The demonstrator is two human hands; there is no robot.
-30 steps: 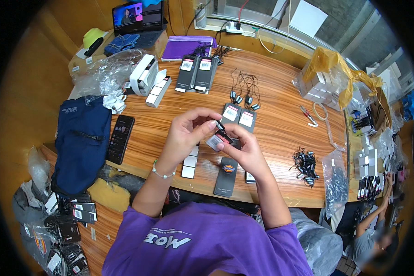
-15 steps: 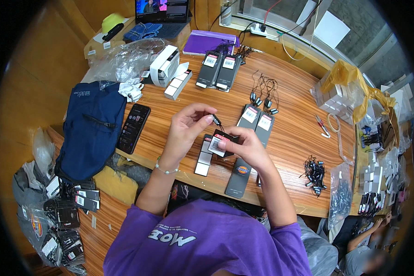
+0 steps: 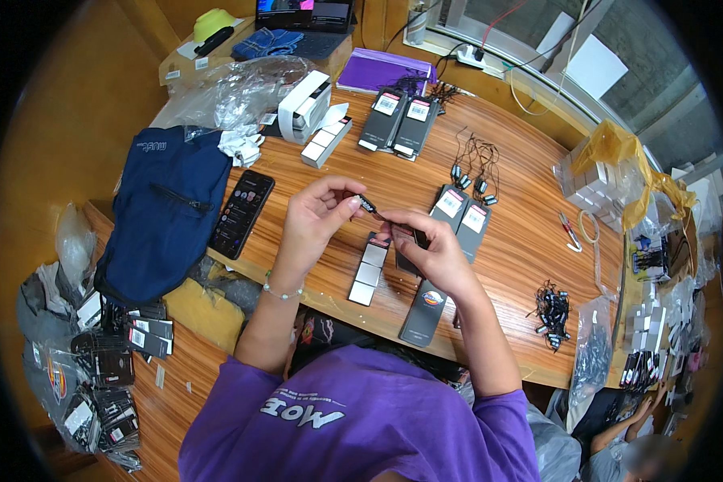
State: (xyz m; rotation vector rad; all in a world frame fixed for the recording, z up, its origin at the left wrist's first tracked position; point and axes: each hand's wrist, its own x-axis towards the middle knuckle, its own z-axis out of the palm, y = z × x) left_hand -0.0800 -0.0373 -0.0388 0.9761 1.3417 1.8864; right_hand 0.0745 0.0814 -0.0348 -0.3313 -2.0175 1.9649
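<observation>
Left hand (image 3: 315, 218) has a little black toggle (image 3: 367, 204) pinched between thumb and fingertips, pretty much mid-frame. Right hand (image 3: 440, 251) is just beside it, gripping a small dark card (image 3: 407, 263), though the fingers cover a lot of it. Both are up over the worktop (image 3: 510, 249). There's a label strip (image 3: 367, 271) lying just below, a messy cord pile (image 3: 552, 313) off to the right, and a phone (image 3: 243, 213) next to the blue bag (image 3: 165, 217) at left.
</observation>
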